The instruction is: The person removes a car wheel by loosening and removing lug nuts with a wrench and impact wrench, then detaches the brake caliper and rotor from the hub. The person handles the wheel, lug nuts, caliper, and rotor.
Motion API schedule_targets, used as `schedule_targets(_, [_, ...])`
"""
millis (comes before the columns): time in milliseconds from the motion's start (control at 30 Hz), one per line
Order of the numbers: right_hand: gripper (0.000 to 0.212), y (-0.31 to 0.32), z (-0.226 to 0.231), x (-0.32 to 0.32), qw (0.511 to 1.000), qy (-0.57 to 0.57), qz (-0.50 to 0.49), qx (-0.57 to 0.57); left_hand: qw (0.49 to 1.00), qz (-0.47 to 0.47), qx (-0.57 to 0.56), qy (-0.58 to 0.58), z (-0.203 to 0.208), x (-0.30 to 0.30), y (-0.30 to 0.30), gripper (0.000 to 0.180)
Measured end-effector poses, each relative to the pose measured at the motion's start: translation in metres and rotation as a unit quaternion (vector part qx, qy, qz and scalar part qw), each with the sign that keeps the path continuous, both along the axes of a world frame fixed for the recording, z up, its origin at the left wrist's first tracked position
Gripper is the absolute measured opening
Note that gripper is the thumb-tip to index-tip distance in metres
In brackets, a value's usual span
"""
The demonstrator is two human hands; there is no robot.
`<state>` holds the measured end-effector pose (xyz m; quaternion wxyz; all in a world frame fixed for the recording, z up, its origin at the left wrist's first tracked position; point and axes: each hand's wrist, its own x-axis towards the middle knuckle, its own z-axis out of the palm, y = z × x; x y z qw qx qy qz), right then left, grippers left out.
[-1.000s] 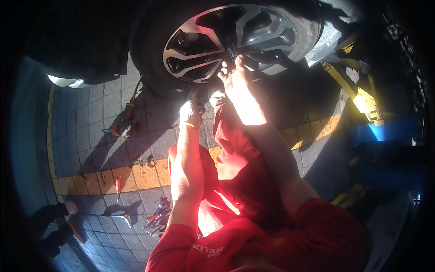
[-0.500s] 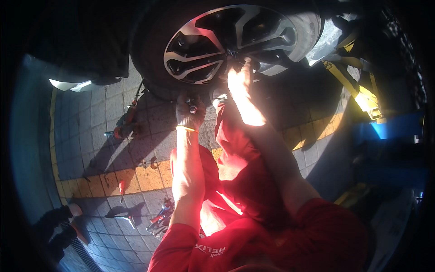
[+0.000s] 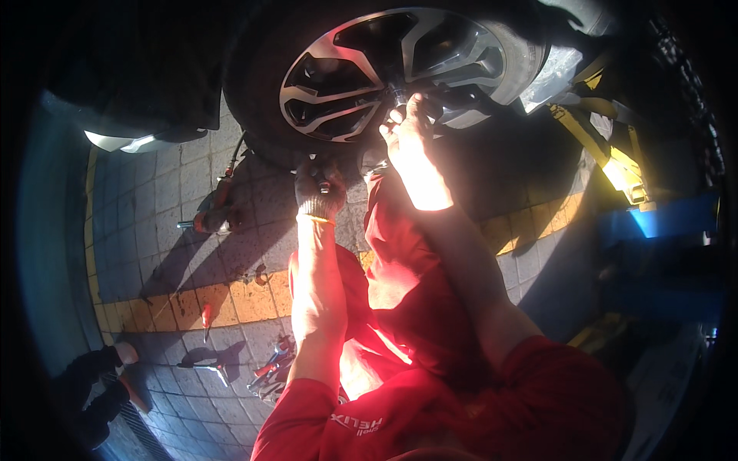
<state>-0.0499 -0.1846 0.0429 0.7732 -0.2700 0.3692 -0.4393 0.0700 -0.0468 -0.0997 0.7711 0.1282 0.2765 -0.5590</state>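
Note:
A car wheel (image 3: 400, 58) with a dark and silver alloy rim stands in front of me. My bare right hand (image 3: 409, 138) is at the rim's lower centre, fingertips pinched about a small shiny wheel nut (image 3: 400, 100). Sunlight glares over the back of that hand. Below the tyre, my left hand (image 3: 319, 192) wears a work glove with a yellow cuff edge. Its palm is turned up and the fingers curl around loose wheel nuts (image 3: 324, 187), partly in shadow. How many it holds I cannot tell.
On the paved floor to the left lie an impact wrench (image 3: 211, 220) with a hose, a red-handled screwdriver (image 3: 207, 319) and a T-shaped tool (image 3: 211, 367). Yellow lift arms (image 3: 603, 146) stand at right. Another person's dark shoes or sleeves (image 3: 92, 384) show at lower left.
My right hand has drawn back slightly from the rim's centre, its fingers shifting around the nut. My left hand has turned a little, and the nuts in it sit differently.

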Motion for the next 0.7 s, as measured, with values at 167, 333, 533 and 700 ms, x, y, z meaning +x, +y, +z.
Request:
schedule_targets(167, [0.044, -0.003, -0.001, 0.002, 0.967, 0.16, 0.008, -0.199, 0.998, 0.059, 0.028, 0.001, -0.004, 0.0, -0.004, 0.038])
schedule_targets(333, [0.072, -0.01, 0.003, -0.002, 0.937, -0.253, 0.162, 0.18, 0.996, 0.076, 0.047, 0.019, -0.002, 0.0, -0.002, 0.035])
schedule_targets(533, [0.022, -0.014, -0.023, 0.007, 0.966, 0.121, 0.0, -0.23, 0.998, 0.04, 0.021, -0.035, 0.003, 0.002, 0.004, 0.032])
schedule_targets(700, [0.04, -0.029, -0.043, 0.018, 0.979, -0.189, 0.059, 0.044, 0.999, 0.038, 0.017, -0.029, 0.02, -0.004, 0.008, 0.038])
